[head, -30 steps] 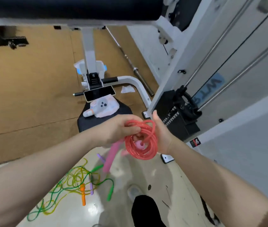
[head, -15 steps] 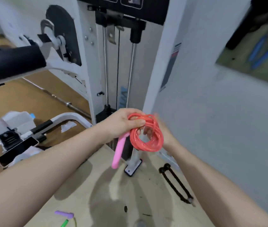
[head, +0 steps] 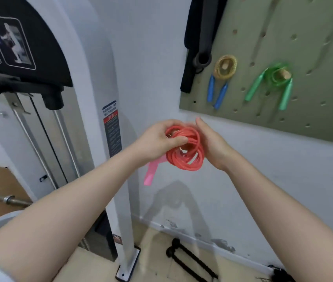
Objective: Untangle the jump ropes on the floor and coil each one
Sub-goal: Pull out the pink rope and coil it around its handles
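One rope: red coil (head: 185,149), held at chest height before the wall, between both hands.
Handle: pink (head: 151,173), hangs below the coil's left side.
Left hand (head: 157,140): fingers and thumb curled, gripping the coil's top.
Right hand (head: 214,143): palm against the coil's right side; fingers hidden, grip cannot be told.
Pegboard (head: 314,119): up right; yellow rope (head: 225,67) and green rope (head: 277,75) hang coiled on pegs.
Machine (head: 100,98): left.

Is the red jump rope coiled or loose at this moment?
Coiled: the red jump rope forms stacked round loops, gripped by the left hand, with the right hand against its far side. A pink handle hangs below.
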A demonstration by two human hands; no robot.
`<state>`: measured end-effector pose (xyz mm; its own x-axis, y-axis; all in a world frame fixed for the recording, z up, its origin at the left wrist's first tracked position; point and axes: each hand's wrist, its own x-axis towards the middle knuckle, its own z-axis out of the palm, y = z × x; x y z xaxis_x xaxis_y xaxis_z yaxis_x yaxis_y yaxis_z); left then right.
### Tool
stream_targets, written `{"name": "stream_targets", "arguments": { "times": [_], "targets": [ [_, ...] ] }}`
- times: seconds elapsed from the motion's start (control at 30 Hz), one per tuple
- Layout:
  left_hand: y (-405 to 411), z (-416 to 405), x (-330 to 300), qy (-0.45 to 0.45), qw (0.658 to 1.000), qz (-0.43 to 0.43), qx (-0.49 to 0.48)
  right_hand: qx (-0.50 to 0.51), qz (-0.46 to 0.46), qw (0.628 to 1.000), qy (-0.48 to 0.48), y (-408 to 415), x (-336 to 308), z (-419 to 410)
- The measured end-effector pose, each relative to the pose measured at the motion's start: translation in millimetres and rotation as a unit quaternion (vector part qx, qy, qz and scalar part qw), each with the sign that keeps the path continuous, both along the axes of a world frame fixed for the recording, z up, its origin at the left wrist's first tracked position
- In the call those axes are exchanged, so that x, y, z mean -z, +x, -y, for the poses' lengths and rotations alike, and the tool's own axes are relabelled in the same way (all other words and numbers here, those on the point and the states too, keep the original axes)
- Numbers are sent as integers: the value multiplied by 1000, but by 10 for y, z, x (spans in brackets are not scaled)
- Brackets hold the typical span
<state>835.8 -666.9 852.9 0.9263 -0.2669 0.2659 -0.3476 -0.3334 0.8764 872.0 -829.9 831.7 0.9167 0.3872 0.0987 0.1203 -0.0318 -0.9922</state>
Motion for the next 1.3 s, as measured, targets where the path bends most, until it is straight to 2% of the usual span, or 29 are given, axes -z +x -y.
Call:
{"name": "stream_targets", "arguments": {
  "times": [0.07, 0.13, 0.3, 0.43, 0.53, 0.63, 0.73, 0.87, 0.97, 1.03, 1.13, 1.3],
  "targets": [
    [85, 114, -106, -14, 1000, 10, 7, 3, 77, 995, -57, -43, -132, 103],
    [147, 189, -202, -18, 1000, 6, 23, 21, 109, 990, -88, -66, -182, 200],
    [193, 351, -380, -19, 997, -11, 68, 9, 111, 991, -77, -162, -360, 440],
    [243, 469, -473, 6, 997, 13, 76, 4, 92, 987, -133, -255, -550, 630],
    [294, 571, -477, 56, 995, 49, 70, 85, 133, 968, -197, -252, -636, 729],
    [358, 677, -499, 107, 985, 99, 90, 197, 215, 921, -259, -237, -720, 779],
    [478, 797, -612, 121, 978, 159, 65, 248, 253, 904, -241, -166, -848, 858],
    [747, 942, -952, 69, 965, 250, 31, 190, 261, 944, -74, 56, -1183, 1029],
    [991, 1073, -1266, 27, 957, 288, 21, 211, 311, 926, -35, 259, -1490, 1126],
    [1185, 1207, -1483, 9, 954, 299, 7, 230, 349, 908, -28, 408, -1712, 1201],
    [1472, 1415, -1774, 30, 935, 354, -7, 247, 396, 883, -50, 659, -2027, 1335],
    [1904, 1660, -2122, 19, 908, 417, -35, 276, 481, 822, -131, 1131, -2442, 1520]
  ]
}}
